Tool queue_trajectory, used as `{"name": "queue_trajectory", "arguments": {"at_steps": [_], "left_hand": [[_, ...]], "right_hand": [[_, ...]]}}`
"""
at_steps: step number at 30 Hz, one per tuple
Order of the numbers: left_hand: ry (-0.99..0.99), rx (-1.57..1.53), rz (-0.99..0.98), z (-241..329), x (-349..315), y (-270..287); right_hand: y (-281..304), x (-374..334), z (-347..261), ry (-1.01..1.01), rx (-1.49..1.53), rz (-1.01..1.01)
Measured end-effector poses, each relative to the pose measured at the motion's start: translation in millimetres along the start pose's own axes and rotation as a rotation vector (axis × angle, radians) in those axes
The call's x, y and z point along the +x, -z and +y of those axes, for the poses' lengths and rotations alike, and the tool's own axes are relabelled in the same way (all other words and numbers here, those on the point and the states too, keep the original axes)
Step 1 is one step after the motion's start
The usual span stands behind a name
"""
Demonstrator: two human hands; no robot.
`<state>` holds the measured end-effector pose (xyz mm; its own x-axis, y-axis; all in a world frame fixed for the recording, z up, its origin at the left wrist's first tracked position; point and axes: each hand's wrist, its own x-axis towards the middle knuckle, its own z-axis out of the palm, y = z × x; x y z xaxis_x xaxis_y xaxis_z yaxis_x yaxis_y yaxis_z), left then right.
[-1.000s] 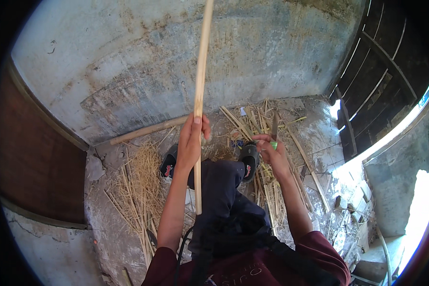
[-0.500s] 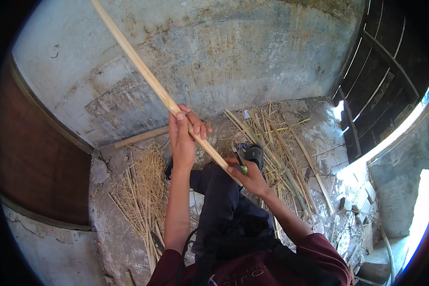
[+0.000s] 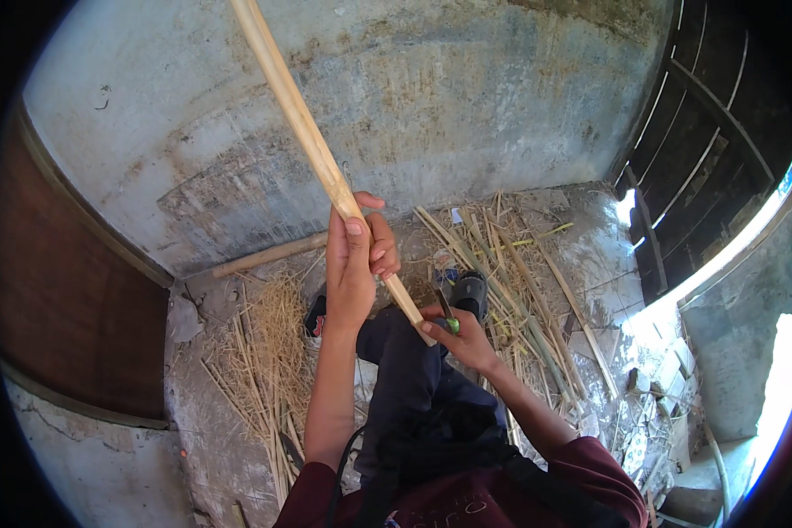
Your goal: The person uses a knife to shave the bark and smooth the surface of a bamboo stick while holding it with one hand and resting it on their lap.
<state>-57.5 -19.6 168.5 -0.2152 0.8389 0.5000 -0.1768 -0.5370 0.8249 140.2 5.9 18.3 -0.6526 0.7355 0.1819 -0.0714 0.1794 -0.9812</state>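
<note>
A long, pale bamboo strip (image 3: 301, 116) slants from the upper left down to my raised knee. My left hand (image 3: 352, 273) is closed round it partway along, thumb on top and fingers curled over the right side. At the strip's lower end, my right hand (image 3: 468, 341) has its thumb against the bamboo. That same hand also grips a knife (image 3: 447, 306) with a dark blade and some green at its handle. The blade points up and away, beside the strip. The rest of the handle is hidden in my palm.
A heap of fine shavings (image 3: 277, 326) lies left of my legs. Several loose bamboo strips (image 3: 524, 304) cover the floor to the right. A bamboo pole (image 3: 268, 253) rests along the base of the stained wall (image 3: 414, 114). Rubble (image 3: 664, 387) lies at the right.
The bamboo strip has swung to a steeper angle, its upper part shifting right. My left hand has moved slightly right and down with it. My right hand keeps the knife at the lower end.
</note>
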Motion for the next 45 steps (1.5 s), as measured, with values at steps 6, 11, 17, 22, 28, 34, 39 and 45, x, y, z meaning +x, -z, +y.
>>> {"name": "queue_trajectory", "arguments": {"at_steps": [6,11,17,22,28,34,39,45], "left_hand": [[-0.042,-0.009,-0.051,22,9,-4],[0.122,0.051,-0.195,-8,3,6],[0.246,0.035,-0.203,-41,-31,16],[0.205,0.071,-0.11,-48,-35,21],[0.113,0.136,-0.079,-47,-39,28],[0.197,-0.135,-0.061,-38,-47,29],[0.298,-0.167,-0.047,-23,-49,16],[0.422,-0.111,-0.088,-42,-60,10]], "right_hand": [[-8,0,-1,-0.032,-0.038,-0.072],[-19,3,23,-0.053,-0.077,0.078],[-17,6,31,-0.039,-0.014,0.108],[-13,-2,26,-0.035,-0.094,0.066],[11,-25,50,-0.098,0.016,0.222],[40,-45,51,-0.282,0.173,0.419],[54,-42,14,-0.171,0.365,0.388],[47,-29,-24,0.051,0.22,0.353]]}}
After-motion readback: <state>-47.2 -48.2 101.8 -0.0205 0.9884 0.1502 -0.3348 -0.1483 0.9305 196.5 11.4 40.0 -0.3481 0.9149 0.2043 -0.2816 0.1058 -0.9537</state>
